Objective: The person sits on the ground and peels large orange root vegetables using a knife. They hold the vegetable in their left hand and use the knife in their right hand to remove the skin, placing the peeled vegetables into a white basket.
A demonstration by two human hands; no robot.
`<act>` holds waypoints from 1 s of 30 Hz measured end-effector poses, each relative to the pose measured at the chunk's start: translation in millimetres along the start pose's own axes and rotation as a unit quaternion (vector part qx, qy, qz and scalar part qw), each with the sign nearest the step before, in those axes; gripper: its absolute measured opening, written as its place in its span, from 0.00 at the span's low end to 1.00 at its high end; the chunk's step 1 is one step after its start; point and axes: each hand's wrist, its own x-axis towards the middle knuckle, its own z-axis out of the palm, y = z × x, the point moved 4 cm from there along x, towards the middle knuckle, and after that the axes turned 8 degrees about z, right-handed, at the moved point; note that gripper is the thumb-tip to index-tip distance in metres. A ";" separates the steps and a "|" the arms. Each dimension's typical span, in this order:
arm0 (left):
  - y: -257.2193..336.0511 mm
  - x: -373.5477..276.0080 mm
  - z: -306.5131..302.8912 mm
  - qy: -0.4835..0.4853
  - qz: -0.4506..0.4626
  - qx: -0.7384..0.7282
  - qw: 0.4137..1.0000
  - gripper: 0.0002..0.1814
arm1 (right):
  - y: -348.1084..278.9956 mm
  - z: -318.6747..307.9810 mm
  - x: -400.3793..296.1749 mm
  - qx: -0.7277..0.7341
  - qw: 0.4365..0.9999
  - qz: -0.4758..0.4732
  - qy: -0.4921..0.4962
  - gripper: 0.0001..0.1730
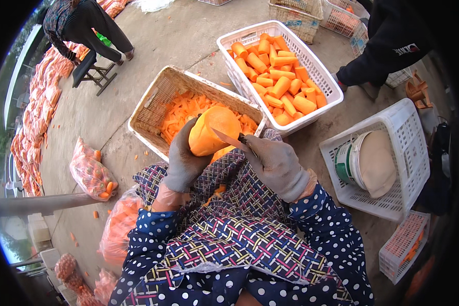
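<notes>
My left hand (185,160), in a soiled grey work glove, grips a thick peeled carrot piece (210,132) whose cut end faces up and to the right. In my gloved right hand (277,164) is a knife (229,139), its blade lying against that cut end. Below and beyond the carrot stands a dirty plastic crate (149,111) with orange carrot peelings (187,109) in it. Touching its right side, a white plastic crate (329,91) is heaped with peeled carrot pieces (283,86). A patterned apron (248,237) covers my lap.
Plastic bags of carrots (91,172) lie on the concrete floor at left, near a metal pole (53,204). A tipped white crate (409,153) holds a covered bucket (375,164) at right. One person (84,26) bends over a folding stool (86,69); another (394,42) is at upper right.
</notes>
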 end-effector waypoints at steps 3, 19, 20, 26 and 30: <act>-5.6 -15.1 -9.7 0.022 0.016 0.102 0.994 0.36 | -2.9 10.9 0.7 -0.013 1.000 -0.006 -0.025 0.12; -26.3 -59.4 -13.6 -0.038 -0.209 -0.454 0.865 0.30 | -1.4 41.7 -6.1 0.422 0.791 0.423 -0.131 0.15; -26.6 -56.9 -17.7 -0.048 -0.207 -0.379 0.901 0.32 | -4.0 41.1 -5.4 0.417 0.800 0.410 -0.134 0.15; -42.1 -49.8 -24.4 -0.012 0.091 0.007 0.996 0.40 | -31.5 41.9 -13.0 0.424 0.823 0.338 -0.170 0.16; -30.5 -51.4 -37.1 0.024 -0.111 -0.187 0.976 0.40 | -35.0 37.9 -20.6 0.342 0.861 0.279 -0.253 0.15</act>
